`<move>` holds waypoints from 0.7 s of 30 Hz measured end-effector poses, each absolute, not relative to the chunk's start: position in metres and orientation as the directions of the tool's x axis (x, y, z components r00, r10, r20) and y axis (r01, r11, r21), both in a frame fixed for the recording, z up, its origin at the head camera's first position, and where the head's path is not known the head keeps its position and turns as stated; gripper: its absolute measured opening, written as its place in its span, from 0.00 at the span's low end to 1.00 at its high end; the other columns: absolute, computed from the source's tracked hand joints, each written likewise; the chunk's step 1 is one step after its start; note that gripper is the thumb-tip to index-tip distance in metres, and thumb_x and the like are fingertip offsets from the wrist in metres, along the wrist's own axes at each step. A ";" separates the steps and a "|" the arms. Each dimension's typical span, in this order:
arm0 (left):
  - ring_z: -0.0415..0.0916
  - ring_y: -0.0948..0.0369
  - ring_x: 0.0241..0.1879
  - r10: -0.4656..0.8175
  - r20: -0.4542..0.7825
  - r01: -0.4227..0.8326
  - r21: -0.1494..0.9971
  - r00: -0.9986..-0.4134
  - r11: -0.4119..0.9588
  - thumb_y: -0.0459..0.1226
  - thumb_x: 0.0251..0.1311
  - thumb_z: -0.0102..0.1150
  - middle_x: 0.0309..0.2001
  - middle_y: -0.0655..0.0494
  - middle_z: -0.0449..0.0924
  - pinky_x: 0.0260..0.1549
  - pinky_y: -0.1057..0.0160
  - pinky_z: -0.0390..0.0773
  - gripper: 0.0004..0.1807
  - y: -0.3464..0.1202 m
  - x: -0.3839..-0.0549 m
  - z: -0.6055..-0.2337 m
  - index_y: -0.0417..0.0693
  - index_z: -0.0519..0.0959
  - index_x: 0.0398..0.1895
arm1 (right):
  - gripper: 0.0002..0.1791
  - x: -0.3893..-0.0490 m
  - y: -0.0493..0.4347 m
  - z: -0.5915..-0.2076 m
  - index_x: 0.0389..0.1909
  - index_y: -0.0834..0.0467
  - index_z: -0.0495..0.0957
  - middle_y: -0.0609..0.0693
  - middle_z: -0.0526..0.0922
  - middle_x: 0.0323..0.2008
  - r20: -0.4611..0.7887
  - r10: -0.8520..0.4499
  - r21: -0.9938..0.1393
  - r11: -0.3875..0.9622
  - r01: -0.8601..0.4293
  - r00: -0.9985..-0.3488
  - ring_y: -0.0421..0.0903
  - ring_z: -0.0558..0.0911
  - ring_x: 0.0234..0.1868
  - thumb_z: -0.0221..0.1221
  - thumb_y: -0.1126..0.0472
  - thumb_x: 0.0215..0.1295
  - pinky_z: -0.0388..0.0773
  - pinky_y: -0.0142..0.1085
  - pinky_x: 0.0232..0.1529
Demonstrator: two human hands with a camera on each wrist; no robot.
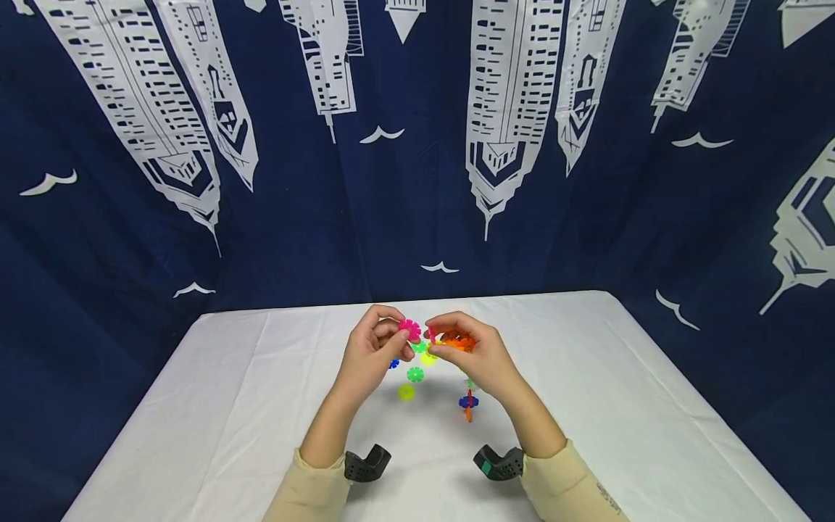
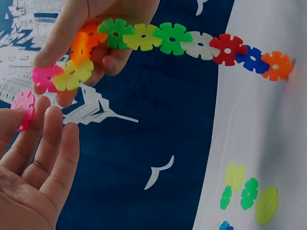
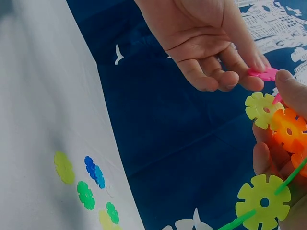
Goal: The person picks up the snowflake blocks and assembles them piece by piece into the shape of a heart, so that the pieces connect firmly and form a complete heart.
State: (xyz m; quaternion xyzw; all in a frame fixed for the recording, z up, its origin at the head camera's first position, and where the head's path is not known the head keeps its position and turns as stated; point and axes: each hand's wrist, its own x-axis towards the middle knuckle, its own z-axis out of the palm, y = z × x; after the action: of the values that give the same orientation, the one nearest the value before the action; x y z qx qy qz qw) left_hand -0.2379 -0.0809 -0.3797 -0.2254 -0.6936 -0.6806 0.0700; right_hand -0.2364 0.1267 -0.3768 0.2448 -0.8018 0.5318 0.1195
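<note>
Between thumb and fingertips, my left hand [image 1: 373,354] pinches a single pink flower-shaped plastic disc [image 1: 410,330]. My right hand [image 1: 479,357] grips one end of a chain of interlocked flower discs [image 2: 172,39]. At that end is another pink disc [image 2: 46,79], joined to a yellow disc [image 2: 73,75] and then orange ones in the palm. The rest of the chain hangs below the hand through green, yellow, white and red to a blue disc [image 1: 468,402] and an orange one at the bottom. The two pink discs face each other, close but apart.
Loose flower discs lie on the white-covered table [image 1: 261,406] beyond and below the hands, among them a green disc [image 1: 415,375], a yellow disc [image 1: 406,392] and blue ones [image 3: 94,171]. A navy curtain [image 1: 404,217] with white building prints hangs behind the table.
</note>
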 end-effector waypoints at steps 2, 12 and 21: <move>0.81 0.62 0.25 0.209 0.420 0.427 0.904 -0.883 -0.014 0.30 0.68 0.58 0.36 0.32 0.82 0.36 0.63 0.87 0.11 -0.080 -0.236 -0.378 0.43 0.72 0.50 | 0.17 -0.236 0.126 -0.377 0.50 0.50 0.82 0.48 0.87 0.47 0.452 -0.274 -0.794 0.309 -0.523 -0.849 0.45 0.84 0.43 0.70 0.59 0.60 0.84 0.32 0.45; 0.83 0.61 0.24 0.152 0.506 0.520 0.851 -0.849 0.076 0.31 0.65 0.62 0.35 0.37 0.86 0.28 0.64 0.86 0.11 -0.077 -0.232 -0.375 0.43 0.77 0.50 | 0.19 -0.232 0.124 -0.373 0.50 0.51 0.81 0.48 0.87 0.45 0.482 -0.308 -0.764 0.311 -0.566 -0.820 0.42 0.84 0.39 0.72 0.59 0.57 0.84 0.32 0.42; 0.83 0.47 0.25 0.154 0.564 0.582 0.804 -0.811 0.119 0.31 0.64 0.63 0.34 0.41 0.86 0.27 0.64 0.86 0.10 -0.077 -0.230 -0.375 0.43 0.78 0.48 | 0.18 -0.230 0.124 -0.372 0.48 0.53 0.84 0.49 0.88 0.43 0.494 -0.325 -0.738 0.333 -0.586 -0.806 0.44 0.85 0.40 0.73 0.60 0.56 0.84 0.31 0.42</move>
State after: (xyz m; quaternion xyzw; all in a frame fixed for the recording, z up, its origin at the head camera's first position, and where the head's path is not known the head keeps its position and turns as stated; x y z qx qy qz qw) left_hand -0.2297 -0.0767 -0.3745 -0.2528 -0.7275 -0.6135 0.1745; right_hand -0.2302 0.1237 -0.3724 0.2828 -0.8061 0.5033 0.1296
